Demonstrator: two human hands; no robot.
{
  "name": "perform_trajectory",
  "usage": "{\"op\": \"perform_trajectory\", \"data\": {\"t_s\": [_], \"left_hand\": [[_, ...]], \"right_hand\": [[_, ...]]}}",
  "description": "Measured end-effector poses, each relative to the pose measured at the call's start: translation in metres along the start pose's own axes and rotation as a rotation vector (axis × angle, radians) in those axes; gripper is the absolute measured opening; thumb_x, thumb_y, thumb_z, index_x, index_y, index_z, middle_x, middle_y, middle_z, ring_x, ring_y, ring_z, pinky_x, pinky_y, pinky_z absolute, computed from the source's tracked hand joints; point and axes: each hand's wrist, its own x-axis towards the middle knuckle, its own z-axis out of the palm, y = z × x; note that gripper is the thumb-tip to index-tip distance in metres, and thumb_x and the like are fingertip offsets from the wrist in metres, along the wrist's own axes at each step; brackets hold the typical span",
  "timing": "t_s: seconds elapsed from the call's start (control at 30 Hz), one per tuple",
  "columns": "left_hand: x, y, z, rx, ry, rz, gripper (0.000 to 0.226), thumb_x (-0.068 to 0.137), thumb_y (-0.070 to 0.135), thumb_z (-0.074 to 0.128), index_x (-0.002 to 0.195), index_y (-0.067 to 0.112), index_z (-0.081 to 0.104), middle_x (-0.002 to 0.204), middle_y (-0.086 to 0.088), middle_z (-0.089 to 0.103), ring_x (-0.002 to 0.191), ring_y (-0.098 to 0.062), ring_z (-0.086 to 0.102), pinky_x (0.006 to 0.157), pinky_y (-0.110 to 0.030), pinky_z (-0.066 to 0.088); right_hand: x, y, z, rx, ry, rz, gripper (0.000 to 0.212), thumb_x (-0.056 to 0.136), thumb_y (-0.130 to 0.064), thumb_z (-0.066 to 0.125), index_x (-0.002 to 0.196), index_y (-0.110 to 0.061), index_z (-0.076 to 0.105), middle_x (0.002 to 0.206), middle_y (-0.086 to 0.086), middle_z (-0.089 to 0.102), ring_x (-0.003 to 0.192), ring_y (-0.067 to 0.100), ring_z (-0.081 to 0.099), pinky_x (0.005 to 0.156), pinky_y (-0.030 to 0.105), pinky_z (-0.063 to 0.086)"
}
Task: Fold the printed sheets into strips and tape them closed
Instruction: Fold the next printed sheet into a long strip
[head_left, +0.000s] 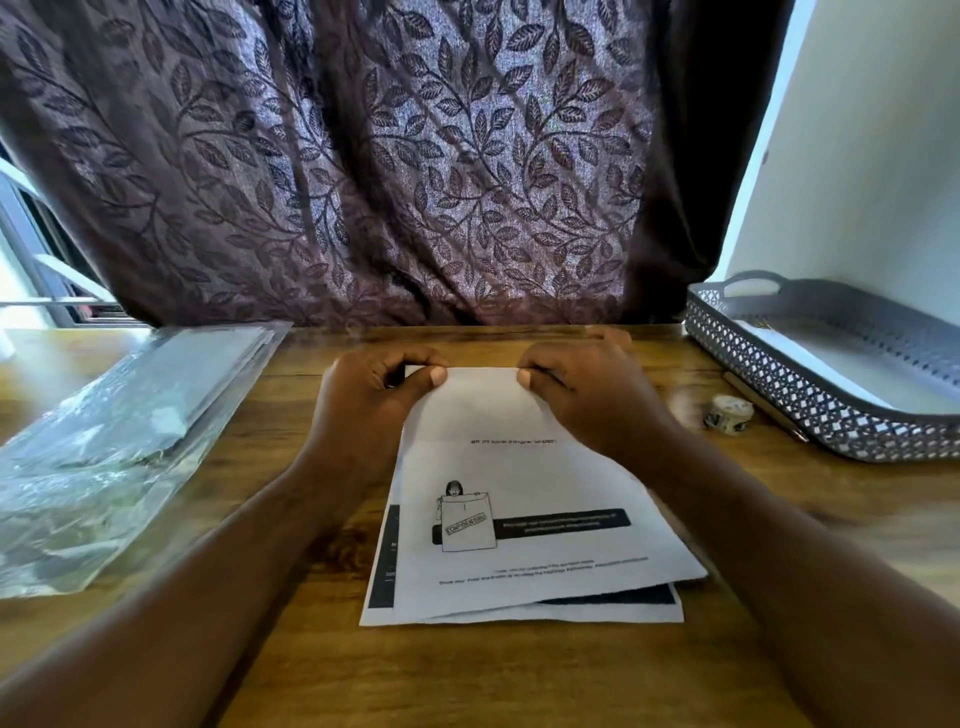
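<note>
Left hand: fingers curled, thumb lying flat on the paper, pinching the far left corner of the top printed sheet. Right hand: fingers likewise curled, gripping the far right corner of the same sheet. Both hands sit on the sheet's far edge with a short stretch of paper bare between them. Both forearms reach in from the near edge.

Top printed sheet: lies flat on the table, centre, turned slightly off square. The band nearest the hands is blank white and ends in a straight line that cuts across a row of print. Nearer the camera there is a small drawing of a figure holding a board, a dark banner beside it, and fine text too blurred to read.

Lower sheets: under the top one, showing along its left and near edges, with dark printed blocks.

Roll of tape: small, lying on the table right of the right hand, apart from it. Just beyond the roll is a thin pen-like stick, set along the foot of a grey lattice tray. The tray holds a white sheet.

Far left: a stack of clear plastic sleeves, glossy, with creased edges.

Behind the table: a dark leaf-pattern curtain. A window frame shows at its left and a pale wall at its right.
</note>
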Motion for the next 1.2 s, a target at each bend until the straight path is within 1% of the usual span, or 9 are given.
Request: {"op": "perform_trajectory", "data": {"t_s": [0.2, 0.4, 0.57, 0.7, 0.77, 0.87, 1.0, 1.13, 1.2], "left_hand": [[0.003, -0.009, -0.005, -0.009, 0.022, -0.090, 0.029, 0.086, 0.014, 0.077, 0.077, 0.041, 0.073, 0.082, 0.029, 0.073, 0.073, 0.005, 0.068, 0.061, -0.006, 0.046], [0.005, -0.013, -0.009, 0.029, -0.002, -0.124, 0.026, 0.086, 0.015, 0.077, 0.079, 0.039, 0.072, 0.075, 0.031, 0.070, 0.068, 0.008, 0.065, 0.058, -0.005, 0.044], [0.006, -0.014, -0.009, 0.088, -0.027, -0.176, 0.017, 0.088, 0.021, 0.076, 0.080, 0.036, 0.073, 0.080, 0.021, 0.073, 0.067, 0.004, 0.064, 0.059, -0.019, 0.044], [0.005, -0.010, -0.010, 0.247, 0.013, -0.175, 0.008, 0.091, 0.025, 0.071, 0.093, 0.032, 0.074, 0.090, 0.016, 0.073, 0.072, 0.002, 0.063, 0.063, -0.025, 0.049], [0.004, -0.004, -0.008, 0.296, 0.036, -0.120, 0.019, 0.092, 0.022, 0.070, 0.110, 0.029, 0.071, 0.106, 0.008, 0.074, 0.087, -0.009, 0.066, 0.082, -0.036, 0.055], [0.008, 0.011, -0.004, 0.376, 0.023, 0.061, 0.029, 0.093, 0.027, 0.065, 0.121, 0.027, 0.068, 0.120, 0.006, 0.072, 0.109, -0.018, 0.064, 0.105, -0.045, 0.040], [0.004, 0.027, 0.005, 0.385, -0.049, 0.216, 0.027, 0.094, 0.031, 0.059, 0.117, 0.022, 0.071, 0.118, 0.005, 0.073, 0.109, -0.018, 0.063, 0.102, -0.041, 0.040], [-0.003, 0.027, 0.009, 0.414, -0.083, 0.291, 0.015, 0.095, 0.026, 0.061, 0.103, 0.021, 0.073, 0.102, 0.005, 0.075, 0.095, -0.019, 0.067, 0.092, -0.045, 0.047], [-0.002, 0.024, 0.007, 0.417, -0.070, 0.311, 0.012, 0.095, 0.024, 0.062, 0.098, 0.022, 0.073, 0.096, 0.007, 0.075, 0.091, -0.015, 0.066, 0.091, -0.042, 0.046]], "right_hand": [[-0.001, 0.035, -0.003, 0.175, -0.029, 0.140, 0.013, 0.096, -0.023, 0.064, 0.094, -0.018, 0.075, 0.083, -0.001, 0.072, 0.079, 0.021, 0.064, 0.075, 0.041, 0.053], [-0.005, 0.056, 0.002, 0.306, -0.038, 0.283, 0.015, 0.098, -0.017, 0.064, 0.085, -0.022, 0.070, 0.075, -0.011, 0.067, 0.064, 0.000, 0.062, 0.053, 0.008, 0.039], [-0.005, 0.057, 0.006, 0.414, 0.013, 0.325, 0.008, 0.096, -0.018, 0.068, 0.092, -0.020, 0.074, 0.077, -0.012, 0.071, 0.073, 0.005, 0.066, 0.065, 0.020, 0.048], [-0.004, 0.048, 0.002, 0.506, 0.103, 0.330, 0.008, 0.095, -0.020, 0.069, 0.088, -0.024, 0.069, 0.069, -0.010, 0.070, 0.064, 0.002, 0.065, 0.056, 0.015, 0.051], [-0.003, 0.038, -0.001, 0.524, 0.125, 0.300, 0.005, 0.095, -0.019, 0.069, 0.090, -0.021, 0.069, 0.074, -0.004, 0.073, 0.067, 0.007, 0.069, 0.060, 0.028, 0.060], [-0.003, 0.018, -0.005, 0.481, 0.148, 0.211, 0.003, 0.095, -0.019, 0.068, 0.092, -0.018, 0.069, 0.080, -0.001, 0.073, 0.072, 0.018, 0.071, 0.068, 0.048, 0.062], [-0.005, -0.009, -0.007, 0.433, 0.170, 0.043, 0.004, 0.096, -0.018, 0.068, 0.093, -0.020, 0.066, 0.076, 0.000, 0.069, 0.067, 0.020, 0.066, 0.061, 0.048, 0.057], [-0.008, -0.018, -0.006, 0.425, 0.175, -0.071, 0.002, 0.094, -0.012, 0.069, 0.095, -0.012, 0.067, 0.073, 0.000, 0.065, 0.062, 0.015, 0.058, 0.055, 0.035, 0.048], [-0.008, -0.016, -0.006, 0.436, 0.145, -0.071, 0.002, 0.095, -0.011, 0.068, 0.095, -0.012, 0.067, 0.074, 0.002, 0.066, 0.063, 0.020, 0.061, 0.057, 0.039, 0.051]]}}
